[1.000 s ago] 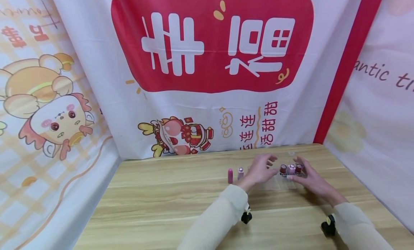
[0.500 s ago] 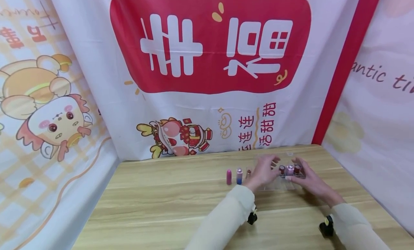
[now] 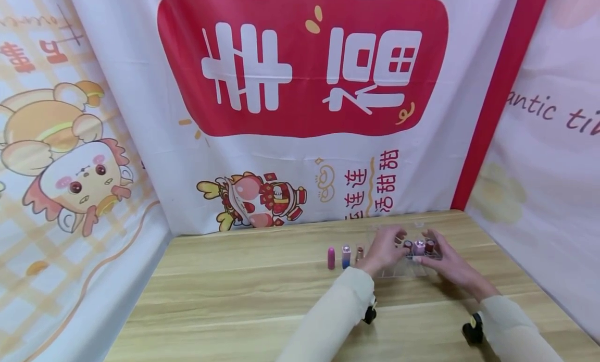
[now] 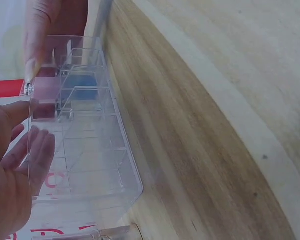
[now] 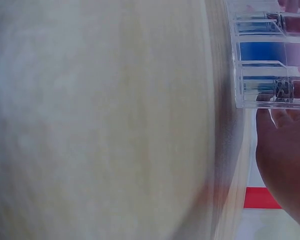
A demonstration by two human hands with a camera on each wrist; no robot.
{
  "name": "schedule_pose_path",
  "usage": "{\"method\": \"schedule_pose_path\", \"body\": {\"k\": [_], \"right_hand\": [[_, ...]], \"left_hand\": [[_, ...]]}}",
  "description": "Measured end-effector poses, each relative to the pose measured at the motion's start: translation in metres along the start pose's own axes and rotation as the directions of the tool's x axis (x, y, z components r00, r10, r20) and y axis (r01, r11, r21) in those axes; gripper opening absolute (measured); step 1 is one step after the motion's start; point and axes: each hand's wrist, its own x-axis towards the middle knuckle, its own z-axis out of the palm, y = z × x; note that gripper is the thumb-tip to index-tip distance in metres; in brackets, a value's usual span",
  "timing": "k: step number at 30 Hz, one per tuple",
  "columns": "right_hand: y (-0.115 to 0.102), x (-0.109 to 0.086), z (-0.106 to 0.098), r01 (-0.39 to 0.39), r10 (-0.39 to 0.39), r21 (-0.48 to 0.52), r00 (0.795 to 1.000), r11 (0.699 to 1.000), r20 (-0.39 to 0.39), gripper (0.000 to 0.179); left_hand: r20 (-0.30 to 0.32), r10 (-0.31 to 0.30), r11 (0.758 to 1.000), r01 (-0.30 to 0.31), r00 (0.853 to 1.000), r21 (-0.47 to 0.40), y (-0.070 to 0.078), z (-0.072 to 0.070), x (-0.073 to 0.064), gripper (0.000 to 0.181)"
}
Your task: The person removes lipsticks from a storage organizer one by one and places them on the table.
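A clear divided lipstick organizer (image 4: 102, 145) stands on the table at the right, holding a pink-and-blue lipstick (image 3: 419, 247) between two dark-capped lipsticks, one at the left (image 3: 408, 247) and one at the right (image 3: 429, 246). My left hand (image 3: 388, 246) is over the organizer's left part; a fingertip is at the left dark cap, and its other fingers show through the clear wall. It holds nothing that I can see. My right hand (image 3: 447, 258) grips the organizer's right end, thumb across the front and fingers at the side and back.
Left of the organizer stand a bright pink lipstick tube (image 3: 330, 258), another pink-and-blue lipstick (image 3: 346, 257) and a brown-gold one (image 3: 360, 254), partly behind my left arm. A printed cloth (image 3: 281, 164) hangs behind the wooden table (image 3: 234, 289).
My left hand has moved right, closer to the left dark-capped lipstick, uncovering the brown-gold lipstick. My right hand stays at the organizer's end. The view has shifted slightly.
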Motion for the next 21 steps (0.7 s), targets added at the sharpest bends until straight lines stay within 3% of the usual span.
{"method": "schedule_pose_path", "body": {"k": [9, 21], "right_hand": [[-0.001, 0.001, -0.001, 0.006, -0.006, 0.013, 1.0, 1.0, -0.001, 0.104], [0.0, -0.002, 0.001, 0.012, -0.012, 0.018, 1.0, 1.0, -0.002, 0.102]], "left_hand": [[-0.024, -0.05, 0.996, 0.051, 0.998, 0.078, 0.002, 0.006, 0.007, 0.036], [-0.075, -0.155, 0.988, 0.156, 0.985, 0.008, 0.007, 0.013, 0.003, 0.024]]}}
